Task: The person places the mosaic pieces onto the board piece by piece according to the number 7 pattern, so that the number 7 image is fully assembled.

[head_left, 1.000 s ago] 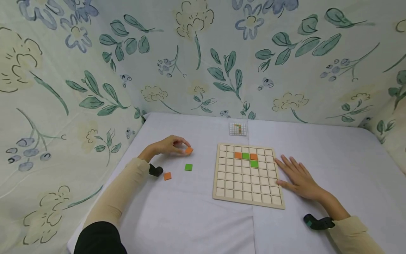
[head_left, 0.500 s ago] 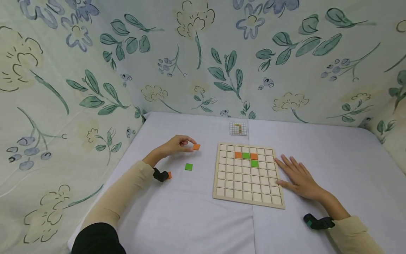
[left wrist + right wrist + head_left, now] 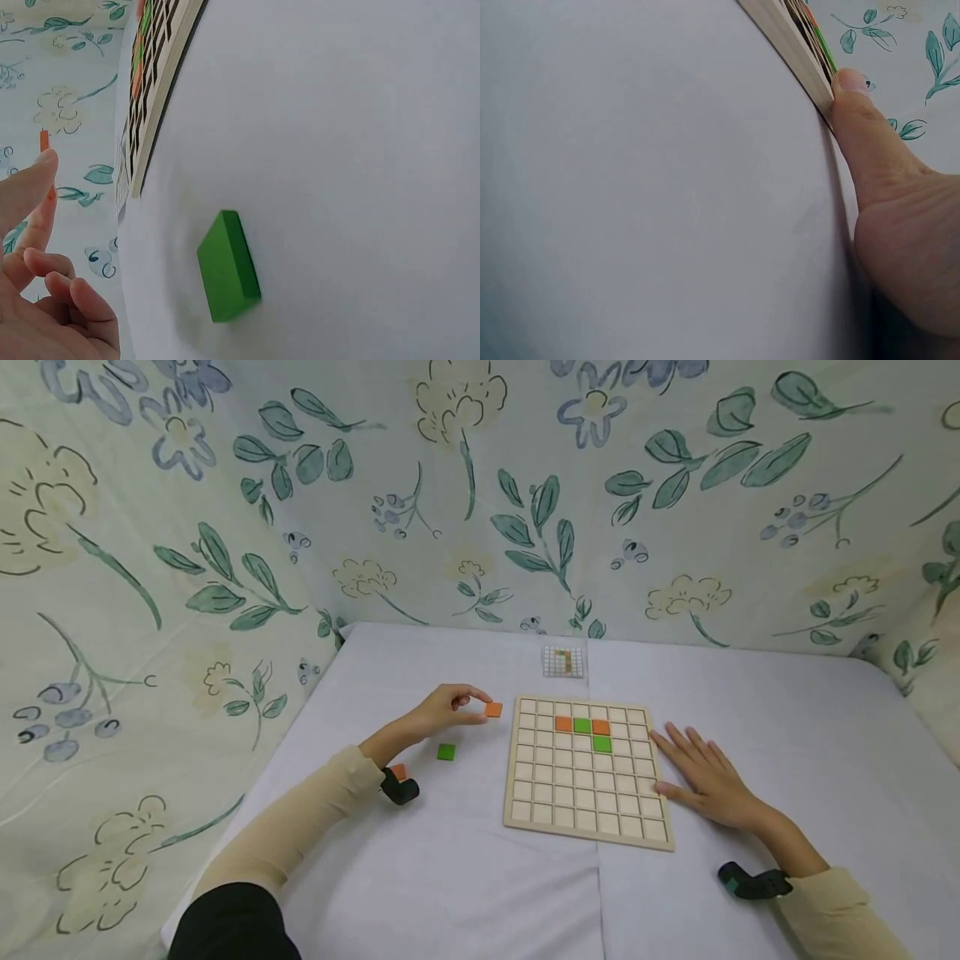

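Observation:
My left hand (image 3: pixel 448 710) pinches an orange square tile (image 3: pixel 493 710) between thumb and forefinger, just left of the wooden grid board (image 3: pixel 513 777). In the left wrist view the held orange tile (image 3: pixel 44 141) shows edge-on beyond the thumb, with the other fingers curled in. My right hand (image 3: pixel 708 781) lies flat with fingers spread, thumb and fingertips at the board's right edge. Two orange and two green tiles (image 3: pixel 582 726) sit in the board's upper cells. A loose green tile (image 3: pixel 446 752) lies on the cloth below my left hand.
Another orange tile (image 3: pixel 399 772) lies at the left, partly behind the black wrist camera (image 3: pixel 401 788). A small card with a printed grid pattern (image 3: pixel 562 662) lies beyond the board. White cloth (image 3: pixel 450 877) covers the table, and a floral curtain (image 3: pixel 450 527) hangs behind.
My left hand has carried the pinched orange tile rightward, close to the board's left edge. Its wrist camera now overlaps the loose orange tile. The right hand stays put.

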A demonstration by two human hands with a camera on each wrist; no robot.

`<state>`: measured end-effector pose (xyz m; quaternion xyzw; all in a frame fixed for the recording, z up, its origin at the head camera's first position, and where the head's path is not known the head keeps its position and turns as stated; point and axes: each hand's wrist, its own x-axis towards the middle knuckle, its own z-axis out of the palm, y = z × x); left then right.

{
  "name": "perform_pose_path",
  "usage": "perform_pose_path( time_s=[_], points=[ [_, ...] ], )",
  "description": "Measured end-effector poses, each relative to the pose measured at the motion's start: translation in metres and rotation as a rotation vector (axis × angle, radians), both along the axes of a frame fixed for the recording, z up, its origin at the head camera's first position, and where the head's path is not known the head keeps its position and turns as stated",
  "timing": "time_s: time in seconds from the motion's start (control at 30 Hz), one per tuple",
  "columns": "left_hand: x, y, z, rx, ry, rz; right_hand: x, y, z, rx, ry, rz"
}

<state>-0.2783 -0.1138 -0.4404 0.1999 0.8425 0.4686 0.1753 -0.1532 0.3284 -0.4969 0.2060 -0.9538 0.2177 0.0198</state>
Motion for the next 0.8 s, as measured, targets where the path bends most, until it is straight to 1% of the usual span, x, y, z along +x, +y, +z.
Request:
perform_pose_path(
  time_s=[0.13,0.23,0.4,0.67,0.8],
  points=[
    [0.007,0.011,0.004,0.013,0.019,-0.025,-0.001,0.001,-0.001,0.005,-0.003,-0.001],
    [0.01,0.019,0.004,0.018,0.044,-0.046,-0.001,0.001,-0.001,0.004,-0.007,-0.002],
    [0.014,0.029,0.004,0.018,0.075,-0.061,-0.001,0.002,-0.002,0.005,-0.006,-0.002],
    [0.018,0.048,0.002,-0.015,0.126,-0.056,-0.001,0.002,-0.001,0.005,-0.001,-0.004],
    [0.022,0.059,0.0,-0.029,0.109,-0.025,-0.001,0.002,-0.001,0.003,-0.002,-0.005]
  ],
)
